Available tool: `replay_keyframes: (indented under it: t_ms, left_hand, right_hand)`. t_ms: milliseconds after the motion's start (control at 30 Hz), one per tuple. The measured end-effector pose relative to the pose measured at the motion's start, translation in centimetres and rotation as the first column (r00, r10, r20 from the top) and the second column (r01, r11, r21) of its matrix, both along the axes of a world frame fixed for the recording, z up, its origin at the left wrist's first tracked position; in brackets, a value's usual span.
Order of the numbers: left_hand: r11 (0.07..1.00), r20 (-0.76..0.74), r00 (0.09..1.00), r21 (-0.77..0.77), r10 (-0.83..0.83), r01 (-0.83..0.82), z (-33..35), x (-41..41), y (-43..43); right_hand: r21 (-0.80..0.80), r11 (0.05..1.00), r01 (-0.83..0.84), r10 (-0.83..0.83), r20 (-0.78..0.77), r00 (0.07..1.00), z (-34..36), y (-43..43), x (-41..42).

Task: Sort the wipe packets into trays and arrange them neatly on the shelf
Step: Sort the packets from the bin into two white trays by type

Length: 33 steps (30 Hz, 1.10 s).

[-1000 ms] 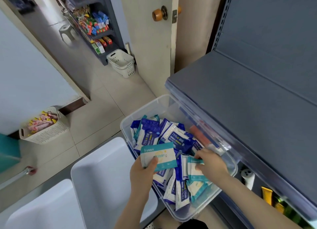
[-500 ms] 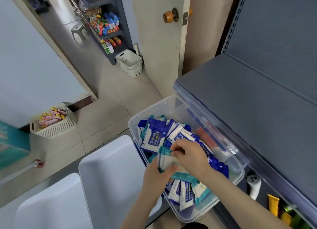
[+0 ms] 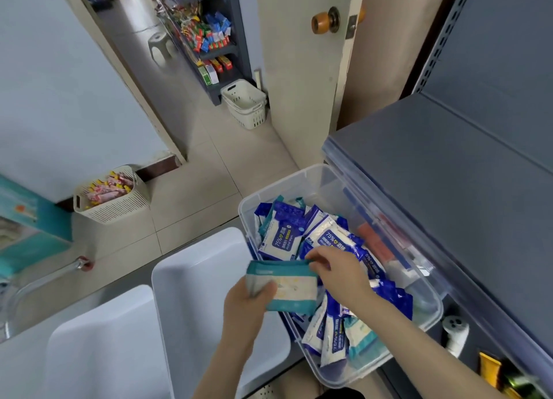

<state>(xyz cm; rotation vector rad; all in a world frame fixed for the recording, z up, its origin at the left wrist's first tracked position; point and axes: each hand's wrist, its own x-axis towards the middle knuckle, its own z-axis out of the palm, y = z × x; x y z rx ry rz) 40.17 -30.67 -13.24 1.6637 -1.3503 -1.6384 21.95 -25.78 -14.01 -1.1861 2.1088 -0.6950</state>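
Observation:
A clear plastic bin [image 3: 308,177] holds several wipe packets, blue-and-white ones [image 3: 281,241] and teal-and-white ones [image 3: 360,339]. My left hand [image 3: 244,304] grips a small stack of teal packets [image 3: 284,286] over the bin's left edge. My right hand [image 3: 341,271] pinches the stack's top right corner. Two white trays lie left of the bin: a near one [image 3: 191,279] and a farther-left one [image 3: 98,339]. The grey shelf [image 3: 434,174] runs along the right.
A cream basket of sweets [image 3: 110,195] and a stacked white basket [image 3: 245,102] stand on the tiled floor. A door with a wooden knob [image 3: 324,20] is ahead. Lower shelf goods [image 3: 490,368] show at bottom right.
My right hand lifted a teal packet out of the bin and added it to the one in my left hand. Both hands now hold the stack, shifted left toward the near tray.

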Motion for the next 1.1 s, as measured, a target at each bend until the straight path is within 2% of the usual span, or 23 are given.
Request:
replay_keyframes:
  t_ms: [67,100,133,200,267,367,467,500,600,700,767,833,900,967,1033,1100]
  left_hand:
    - [0.99,-0.025,0.99,-0.044,0.135,-0.136,0.2,1.2,-1.2]
    - [0.98,-0.044,0.98,-0.053,0.192,-0.194,0.5,1.7,-1.8]
    - [0.969,-0.065,0.97,-0.06,0.235,-0.239,0.8,2.0,-2.2]
    - [0.956,-0.099,0.955,-0.067,0.279,-0.286,1.3,2.3,-2.8]
    - [0.953,-0.114,0.952,-0.067,0.285,-0.294,1.4,2.3,-3.0]
    - [0.96,-0.085,0.96,-0.064,0.266,-0.271,0.9,2.1,-2.8]
    - [0.957,-0.079,0.957,-0.055,0.28,-0.284,0.4,2.3,-2.6]
    - [0.956,-0.081,0.955,-0.055,0.284,-0.289,0.3,2.3,-2.5]
    - [0.947,-0.091,0.946,-0.055,0.311,-0.316,0.1,2.6,-2.4]
    - [0.943,-0.092,0.941,-0.049,0.325,-0.33,0.0,2.9,-2.3]
    - [0.945,-0.086,0.944,-0.049,0.32,-0.324,-0.1,3.0,-2.2]
    - [0.946,-0.09,0.945,-0.051,0.316,-0.321,0.0,3.0,-2.0]
    - [0.946,-0.078,0.946,-0.061,0.315,-0.32,0.0,3.2,-1.9]
    - [0.945,-0.064,0.947,-0.065,0.316,-0.32,-0.1,3.5,-1.8]
    - [0.945,-0.052,0.946,-0.056,0.32,-0.322,-0.2,3.8,-1.8]
    - [0.943,-0.055,0.943,-0.041,0.328,-0.33,-0.4,4.1,-1.8]
  right_hand:
    - [-0.071,0.997,0.02,-0.03,-0.14,0.99,-0.4,-0.8,0.0]
    - [-0.094,0.994,-0.051,0.033,-0.188,0.982,-0.7,-1.2,0.1]
    - [-0.095,0.979,-0.177,0.152,-0.23,0.961,-1.1,-1.5,0.3]
    - [-0.014,0.889,-0.458,0.431,-0.314,0.846,-2.2,-1.9,1.0]
    - [0.071,0.821,-0.567,0.55,-0.368,0.75,-3.3,-1.7,1.2]
    - [0.084,0.859,-0.504,0.496,-0.372,0.784,-3.6,-0.6,0.4]
    - [0.337,0.799,-0.498,0.598,-0.37,0.711,-3.9,1.1,-0.7]
    - [0.368,0.797,-0.478,0.596,-0.351,0.722,-4.3,1.9,-1.0]
    - [0.268,0.88,-0.391,0.465,-0.325,0.823,-5.6,3.4,-1.9]
    - [0.037,0.959,-0.281,0.273,-0.389,0.88,-5.7,2.1,-1.7]
    - [0.0,0.976,-0.218,0.202,-0.368,0.907,-4.9,0.1,-1.4]
    - [0.139,0.963,-0.232,0.266,-0.339,0.902,-4.3,-1.8,-1.5]
    - [0.361,0.898,-0.25,0.372,-0.322,0.871,-3.9,-2.9,-1.8]
    - [0.492,0.834,-0.249,0.421,-0.277,0.864,-3.9,-2.7,-2.2]
    - [0.471,0.848,-0.243,0.385,-0.232,0.893,-4.1,-1.7,-2.5]
    - [0.354,0.914,-0.2,0.28,-0.191,0.941,-3.6,-0.7,-2.9]
